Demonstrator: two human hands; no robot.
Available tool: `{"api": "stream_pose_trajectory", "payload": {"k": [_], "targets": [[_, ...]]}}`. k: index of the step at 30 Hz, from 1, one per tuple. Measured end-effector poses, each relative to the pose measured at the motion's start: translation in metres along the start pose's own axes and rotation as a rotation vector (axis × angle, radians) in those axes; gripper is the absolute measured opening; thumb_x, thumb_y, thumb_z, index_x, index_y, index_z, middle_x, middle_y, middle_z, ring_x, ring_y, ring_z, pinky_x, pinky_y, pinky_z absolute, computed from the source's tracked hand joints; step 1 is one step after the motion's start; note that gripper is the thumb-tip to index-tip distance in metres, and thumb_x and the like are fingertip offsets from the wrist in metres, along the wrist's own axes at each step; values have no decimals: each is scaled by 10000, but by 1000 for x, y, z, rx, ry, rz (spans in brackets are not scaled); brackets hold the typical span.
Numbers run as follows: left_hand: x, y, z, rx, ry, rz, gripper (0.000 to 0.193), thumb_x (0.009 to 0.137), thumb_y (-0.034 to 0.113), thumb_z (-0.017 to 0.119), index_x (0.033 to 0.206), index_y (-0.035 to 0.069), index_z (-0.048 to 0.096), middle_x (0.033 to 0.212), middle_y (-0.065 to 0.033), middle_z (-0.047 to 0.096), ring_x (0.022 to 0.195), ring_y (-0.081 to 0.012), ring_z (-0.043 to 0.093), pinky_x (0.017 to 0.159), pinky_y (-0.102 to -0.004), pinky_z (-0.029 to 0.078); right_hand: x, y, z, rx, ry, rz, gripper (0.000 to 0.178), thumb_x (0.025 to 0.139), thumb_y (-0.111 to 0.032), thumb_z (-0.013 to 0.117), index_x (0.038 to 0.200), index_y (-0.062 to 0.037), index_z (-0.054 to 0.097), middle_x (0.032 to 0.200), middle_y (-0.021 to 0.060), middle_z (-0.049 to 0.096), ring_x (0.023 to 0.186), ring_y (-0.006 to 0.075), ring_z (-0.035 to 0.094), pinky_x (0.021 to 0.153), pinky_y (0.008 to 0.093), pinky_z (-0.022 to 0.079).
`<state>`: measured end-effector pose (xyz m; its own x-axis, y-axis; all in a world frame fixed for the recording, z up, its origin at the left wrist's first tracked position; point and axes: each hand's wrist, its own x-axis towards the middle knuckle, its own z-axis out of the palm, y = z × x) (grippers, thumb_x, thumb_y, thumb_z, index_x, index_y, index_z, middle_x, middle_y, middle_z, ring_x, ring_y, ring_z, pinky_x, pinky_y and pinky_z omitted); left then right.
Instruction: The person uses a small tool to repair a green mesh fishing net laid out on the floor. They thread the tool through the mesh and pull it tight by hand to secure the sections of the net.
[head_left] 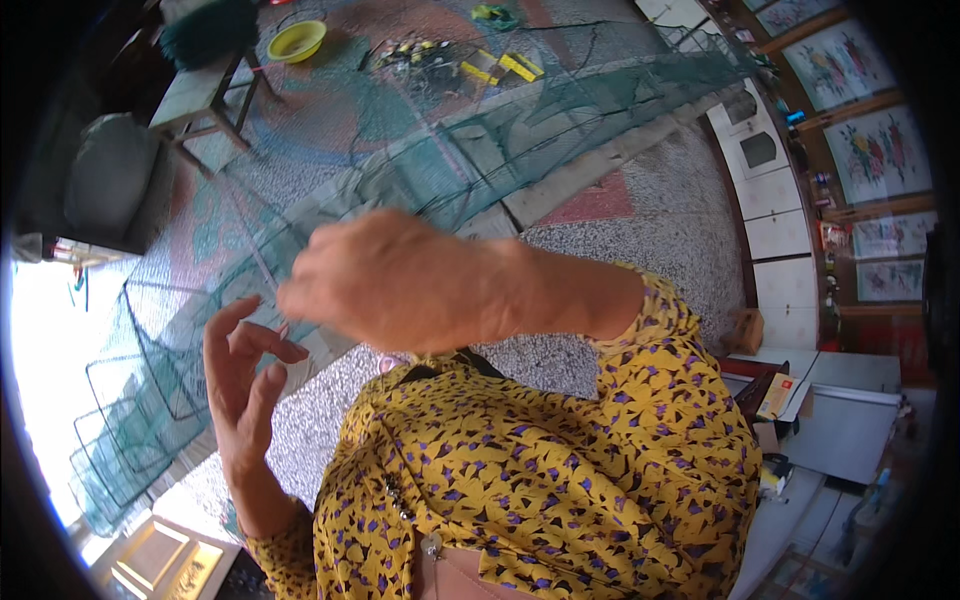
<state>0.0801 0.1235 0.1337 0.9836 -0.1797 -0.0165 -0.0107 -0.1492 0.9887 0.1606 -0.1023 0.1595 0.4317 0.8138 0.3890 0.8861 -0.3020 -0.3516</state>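
Note:
My right hand is raised in front of my chest with its back toward the camera. Its fingertips are pinched together at the left, on what looks like a thin pale thread running up and left toward the net. My left hand is held just below and left of it, palm facing right, fingers apart and slightly curled, holding nothing. A long green folding net cage with wire frames stretches across the floor from lower left to upper right. I wear a yellow blouse with purple marks.
A speckled terrazzo floor lies under the net. A yellow bowl and yellow tools lie at the far end. A wooden stool and a grey sack stand at upper left. White cabinets line the right.

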Motion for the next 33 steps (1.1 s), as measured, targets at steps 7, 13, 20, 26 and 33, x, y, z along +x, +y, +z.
{"api": "stream_pose_trajectory", "payload": {"k": [7, 13, 20, 26, 33], "targets": [[11, 37, 38, 255, 66, 111, 511, 849, 97, 666, 1310, 3, 468, 1215, -99, 570, 1098, -173, 545, 921, -331, 450, 2, -19, -21, 144, 34, -79, 215, 791, -88, 576, 951, 46, 525, 765, 166, 656, 747, 297, 675, 652, 375, 542], [5, 47, 31, 408, 20, -10, 61, 822, -38, 615, 866, -32, 573, 742, -29, 569, 644, -81, 502, 571, -226, 401, -4, -26, -23, 12, 13, -48, 295, 759, -103, 602, 960, 52, 452, 577, 132, 597, 544, 269, 648, 445, 363, 488], [7, 57, 36, 502, -86, 19, 89, 797, -54, 492, 822, -26, 572, 702, -89, 538, 585, -161, 493, 543, -284, 390, -14, -22, -38, 58, -181, 43, 285, 752, -88, 599, 972, 58, 490, 639, 144, 625, 614, 271, 670, 477, 386, 514], [8, 45, 18, 634, -192, -20, 86, 718, -43, 426, 709, -11, 505, 640, -75, 501, 604, -169, 492, 568, -281, 390, -25, -19, -30, -30, -253, 62, 251, 768, -91, 600, 945, 45, 485, 632, 158, 622, 620, 300, 667, 497, 404, 517], [6, 24, -5, 440, -52, -50, 90, 755, 5, 449, 740, -6, 537, 666, -41, 506, 590, -121, 450, 600, -290, 400, -41, -1, -49, 254, -166, 180, 218, 842, -125, 600, 971, 1, 477, 672, 166, 637, 607, 325, 652, 564, 407, 510]]}}
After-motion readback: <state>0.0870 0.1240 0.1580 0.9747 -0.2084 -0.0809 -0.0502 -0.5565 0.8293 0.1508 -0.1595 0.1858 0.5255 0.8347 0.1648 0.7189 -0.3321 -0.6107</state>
